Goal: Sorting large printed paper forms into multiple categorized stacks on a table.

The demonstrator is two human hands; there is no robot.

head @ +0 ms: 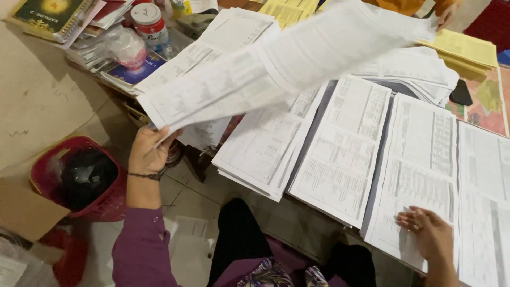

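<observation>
Your left hand [149, 151] pinches the near corner of a sheaf [276, 69] of printed sheets, thumb over and fingers under, grip clamped on the paper. The sheaf hangs in the air, blurred, slanting from the table's near left edge toward its far right corner, held high enough to clear the stacks beneath it.

Your right hand [431, 234] lies flat on a stack [419, 175] at the table's near edge, fingers spread and grip apart, closing on nothing; it seems to pin the top sheet down.

More printed stacks lie side by side along the near edge, among them one [342, 154] in the middle and one [260, 151] hanging over the left edge, each squared apart from its neighbour as if kept separate. Yellow sheets [467, 50] sit at the far right corner, a dark phone [460, 93] beside them. At the far left corner books [50, 16] and a red-lidded jar [150, 21] are crowded away from the papers.

On the floor left of you stands a red basket [109, 204] lined with a black bag, within reach.
</observation>
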